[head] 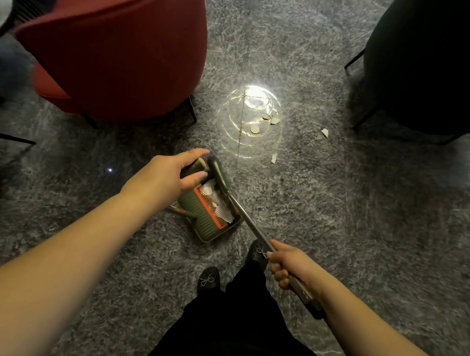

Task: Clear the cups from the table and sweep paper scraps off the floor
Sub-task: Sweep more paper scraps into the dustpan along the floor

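— Paper scraps (269,119) on the floor (362,211), where exactly?

— Head view: a small cluster lies in the bright light patch, well beyond the left hand's fingers (198,176); two more pieces (274,158) lie apart to its right, far ahead of the right hand (289,265).

— Any collected?

— Yes, white scraps (221,207) sit inside the green dustpan (207,214), just below the left fingers, against its orange comb.

— And the hands?

— The left hand (168,177) curls its fingers and thumb round the dustpan's green handle top. The right hand's fingers wrap the broom's metal handle (253,225), whose head reaches into the dustpan.

— Surroundings?

— A red chair (120,49) stands beyond the left hand, a dark chair (430,65) far right. Black shoes (209,280) show below the dustpan.
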Available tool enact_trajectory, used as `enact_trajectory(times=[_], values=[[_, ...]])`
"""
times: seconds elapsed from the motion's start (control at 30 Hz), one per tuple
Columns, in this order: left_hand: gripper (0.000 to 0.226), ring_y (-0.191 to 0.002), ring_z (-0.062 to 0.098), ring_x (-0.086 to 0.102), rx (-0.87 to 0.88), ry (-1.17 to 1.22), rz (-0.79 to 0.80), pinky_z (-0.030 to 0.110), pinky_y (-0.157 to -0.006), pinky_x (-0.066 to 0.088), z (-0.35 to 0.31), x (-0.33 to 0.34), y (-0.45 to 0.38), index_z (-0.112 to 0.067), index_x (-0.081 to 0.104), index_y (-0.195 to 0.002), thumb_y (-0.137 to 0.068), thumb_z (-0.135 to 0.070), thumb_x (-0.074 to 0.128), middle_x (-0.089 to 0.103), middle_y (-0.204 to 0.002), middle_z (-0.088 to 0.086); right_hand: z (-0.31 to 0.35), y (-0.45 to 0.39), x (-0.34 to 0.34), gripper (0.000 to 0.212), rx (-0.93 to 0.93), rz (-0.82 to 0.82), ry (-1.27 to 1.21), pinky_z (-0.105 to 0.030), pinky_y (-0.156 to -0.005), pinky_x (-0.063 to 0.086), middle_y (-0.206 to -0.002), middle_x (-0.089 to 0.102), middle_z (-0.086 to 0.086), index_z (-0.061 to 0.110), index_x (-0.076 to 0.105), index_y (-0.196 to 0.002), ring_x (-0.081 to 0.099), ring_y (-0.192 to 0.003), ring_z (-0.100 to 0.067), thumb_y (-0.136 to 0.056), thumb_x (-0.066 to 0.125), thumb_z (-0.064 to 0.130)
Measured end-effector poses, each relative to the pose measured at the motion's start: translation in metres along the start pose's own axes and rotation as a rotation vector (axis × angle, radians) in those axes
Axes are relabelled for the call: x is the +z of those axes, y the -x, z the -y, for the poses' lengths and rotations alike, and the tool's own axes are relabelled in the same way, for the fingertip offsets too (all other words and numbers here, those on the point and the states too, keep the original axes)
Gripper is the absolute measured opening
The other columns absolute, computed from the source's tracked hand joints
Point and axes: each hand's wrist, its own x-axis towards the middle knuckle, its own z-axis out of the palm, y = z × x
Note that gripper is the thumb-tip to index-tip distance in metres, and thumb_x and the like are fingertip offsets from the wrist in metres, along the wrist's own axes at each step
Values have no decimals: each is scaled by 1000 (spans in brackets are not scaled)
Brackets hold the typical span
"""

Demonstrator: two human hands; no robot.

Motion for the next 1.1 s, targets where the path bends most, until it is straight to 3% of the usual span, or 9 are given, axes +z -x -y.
enact_trajectory(times=[0.13,0.23,0.37,0.67,0.87,1.0,1.1], values=[[47,-73,-11,57,-4,11,-19,12,-60,41,6,-7,15,-72,36,-123,-90,-50,61,55,-92,-33,-14,20,6,57,-35,18,-35,-14,-32,27,-51,34,-2,26,22,-151,29,-30,-7,-100,40,8],[45,-67,-11,58,-18,2,-55,14,-54,40,18,-11,34,-70,40,-122,-90,-48,62,59,-93,-29,-22,35,12,56,-92,16,-58,-15,-31,27,-50,35,-2,26,24,-150,30,-30,-6,-100,40,7],[45,-77,-3,60,-11,36,-64,24,-67,49,25,-8,56,-65,42,-123,-91,-42,64,64,-102,-15,-23,52,15,52,-161,-12,-64,-13,-33,25,-49,35,0,28,29,-146,28,-30,-6,-100,38,6],[47,-75,-7,58,5,68,-124,13,-63,42,14,-12,65,-71,40,-118,-91,-41,64,60,-89,-28,-6,73,-7,53,-230,-88,-182,-13,-31,26,-45,37,1,28,29,-147,29,-29,-5,-100,37,5],[44,-79,-3,57,29,64,-120,21,-71,42,-12,-13,19,-63,46,-124,-91,-40,65,62,-94,-21,24,72,-42,57,-288,-138,-220,-14,-30,26,-46,36,0,28,25,-149,29,-29,-6,-99,38,4],[42,-72,-7,52,27,23,-101,11,-61,36,-41,-11,-24,-62,46,-125,-91,-44,63,53,-84,-30,59,68,-83,55,-301,-143,-247,-14,-31,25,-51,34,-1,28,25,-149,29,-29,-6,-101,37,6],[42,-67,-6,53,19,19,-106,13,-59,38,-66,-9,-59,-59,48,-127,-91,-44,64,55,-86,-30,87,66,-119,50,-306,-151,-245,-13,-30,25,-52,33,-1,24,28,-147,28,-28,-6,-101,36,7]])
